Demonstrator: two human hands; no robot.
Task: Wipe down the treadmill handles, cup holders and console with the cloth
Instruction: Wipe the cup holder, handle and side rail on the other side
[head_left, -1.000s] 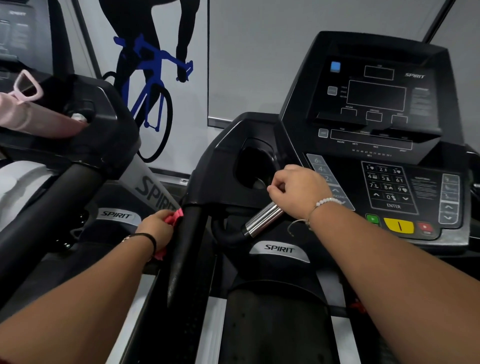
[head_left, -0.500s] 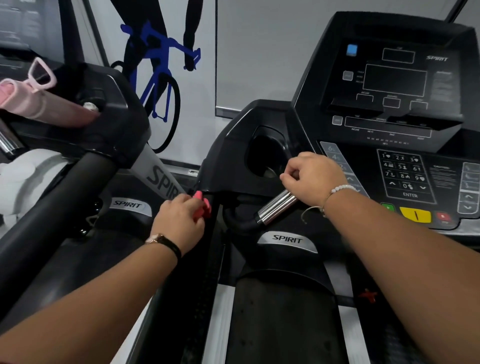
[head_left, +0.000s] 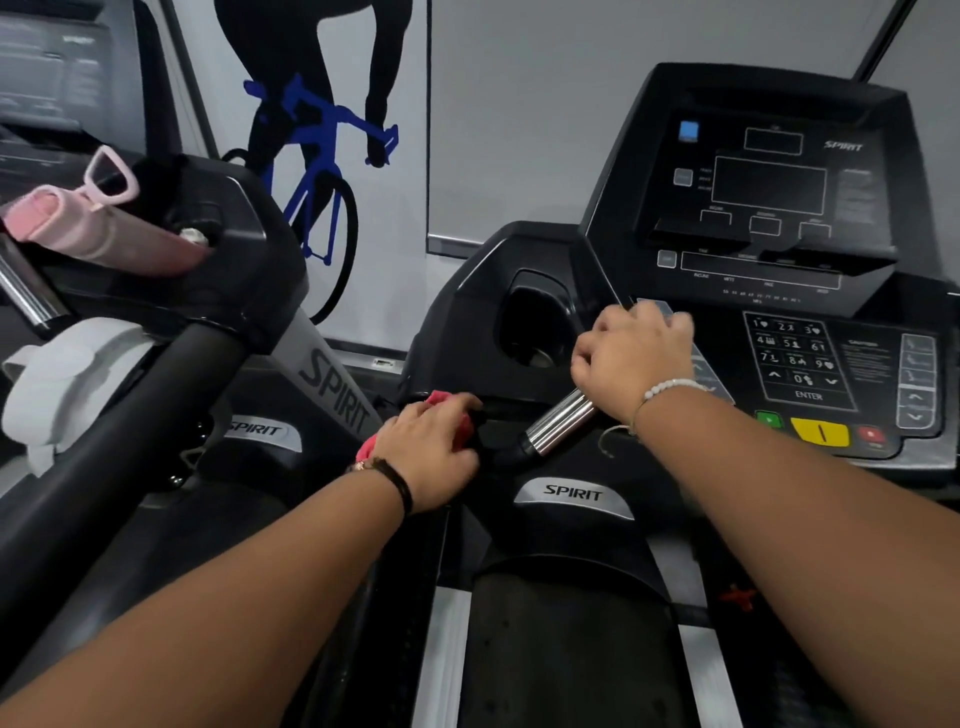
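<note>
We see our left hand (head_left: 431, 452) clamped over the red cloth (head_left: 440, 400), fingers curled round it and pressing it onto the top of the black side handle (head_left: 441, 540), right where that handle meets the console housing's lower left corner. Bits of cloth poke out past the fingertips and beside the wrist.

Our right hand (head_left: 631, 358) is slightly blurred, but its fingers are wrapped round the upper end of the chrome pulse grip (head_left: 558, 423), whose bare lower part slants down toward the left hand without touching it.

The cup holder (head_left: 535, 327) sits at the housing's left edge, just beside the right hand's knuckles. The console (head_left: 769, 208) rises to the right with its display dark. The number keypad (head_left: 795, 358) lies below the display, and green (head_left: 769, 420), yellow (head_left: 821, 432) and red (head_left: 870, 434) buttons line the front edge.

The treadmill belt (head_left: 566, 649) runs beneath our forearms.

On the neighbouring treadmill at left a pink water bottle (head_left: 104, 228) lies tilted on its console. A cyclist mural (head_left: 322, 135) covers the wall behind.
</note>
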